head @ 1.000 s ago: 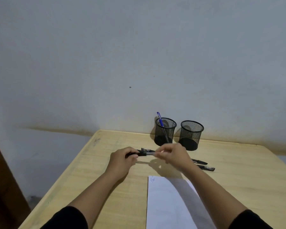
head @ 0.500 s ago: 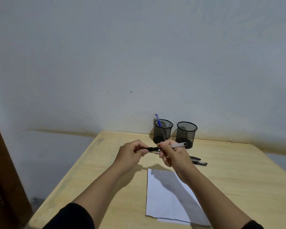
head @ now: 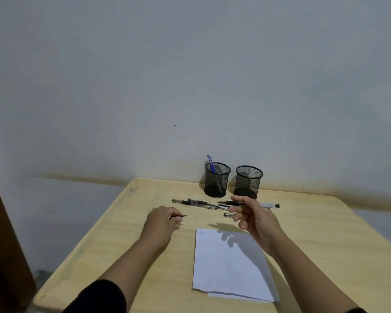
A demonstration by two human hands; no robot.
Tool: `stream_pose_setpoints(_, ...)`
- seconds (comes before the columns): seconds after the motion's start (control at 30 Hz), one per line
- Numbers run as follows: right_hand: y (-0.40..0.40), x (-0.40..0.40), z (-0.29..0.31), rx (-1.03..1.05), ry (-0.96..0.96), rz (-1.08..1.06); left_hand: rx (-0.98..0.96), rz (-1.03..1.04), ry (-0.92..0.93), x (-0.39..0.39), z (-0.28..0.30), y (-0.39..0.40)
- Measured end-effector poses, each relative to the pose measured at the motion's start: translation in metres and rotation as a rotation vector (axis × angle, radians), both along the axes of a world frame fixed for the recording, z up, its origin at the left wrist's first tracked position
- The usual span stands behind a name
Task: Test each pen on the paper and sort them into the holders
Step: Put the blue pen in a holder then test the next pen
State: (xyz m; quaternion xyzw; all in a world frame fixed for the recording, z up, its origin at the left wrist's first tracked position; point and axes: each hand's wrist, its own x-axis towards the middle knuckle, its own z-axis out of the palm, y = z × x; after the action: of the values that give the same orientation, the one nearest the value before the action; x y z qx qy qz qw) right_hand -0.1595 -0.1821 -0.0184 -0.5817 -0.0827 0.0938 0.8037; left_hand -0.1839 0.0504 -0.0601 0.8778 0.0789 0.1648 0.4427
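Note:
My right hand (head: 254,219) holds an uncapped pen (head: 266,204) level above the table, its tip pointing left. My left hand (head: 161,221) rests on the table and grips the pen's black cap (head: 181,216), which sticks out to the right. White paper (head: 229,265) lies in front of me with a small scribble at its top left corner. Several black pens (head: 196,203) lie in a loose row behind my hands. Two black mesh holders stand at the back: the left holder (head: 217,180) has a blue pen (head: 210,163) in it, the right holder (head: 248,182) looks empty.
The wooden table (head: 325,233) ends at a grey wall behind the holders. Its left edge drops to the floor, with a dark brown door or cabinet (head: 0,245) at far left.
My hands have pulled apart: the cap came off in my left hand, which dropped to the table, while my right hand carried the pen to the right.

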Motion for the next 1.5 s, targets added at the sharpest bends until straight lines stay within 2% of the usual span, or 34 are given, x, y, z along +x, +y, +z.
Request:
stream_pose_setpoints(0.33, 0.004, 0.007, -0.016, -0.125, -0.011, 0.050, 0.309, 0.063, 0.057, 0.010, -0.022, 0.004)
stream_pose_setpoints(0.47, 0.006, 0.011, -0.023, -0.197, -0.023, 0.071, 0.204, 0.030, -0.098, 0.000, -0.021, -0.011)
stream_pose_setpoints(0.53, 0.010, 0.014, -0.027, -0.259, -0.044, 0.051, 0.224, -0.053, -0.116, -0.006, -0.020, -0.024)
stream_pose_setpoints(0.77, 0.030, 0.019, -0.042, -0.481, -0.145, -0.013, 0.327, -0.128, 0.003, -0.015, -0.039, -0.042)
stream_pose_setpoints(1.03, 0.030, 0.025, -0.059, -0.711, -0.319, -0.019, 0.336, -0.128, 0.008, -0.012, -0.040, -0.041)
stream_pose_setpoints(1.5, 0.032, 0.026, -0.063, -0.778, -0.435, -0.003, 0.339, -0.133, 0.011, -0.012, -0.039, -0.040)
